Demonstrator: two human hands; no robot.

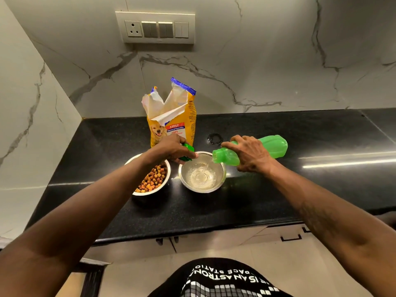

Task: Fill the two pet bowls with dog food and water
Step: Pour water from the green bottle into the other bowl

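Note:
Two steel bowls stand side by side on the black counter. The left bowl (165, 181) holds brown and orange kibble. The right bowl (220, 181) has water splashing into it. My right hand (250, 155) grips a green water bottle (274, 146), tipped on its side with its mouth over the right bowl's rim, and water runs out. My left hand (171, 150) is closed on the green bottle cap (188, 152), just above the gap between the bowls. An open yellow dog food bag (171, 116) stands upright behind the bowls.
The black counter (300, 179) runs to the right and meets marble walls at the back and left. A small dark ring (215, 138) lies on it behind the right bowl. A switch panel (155, 27) sits on the back wall. Cabinet fronts are below the counter edge.

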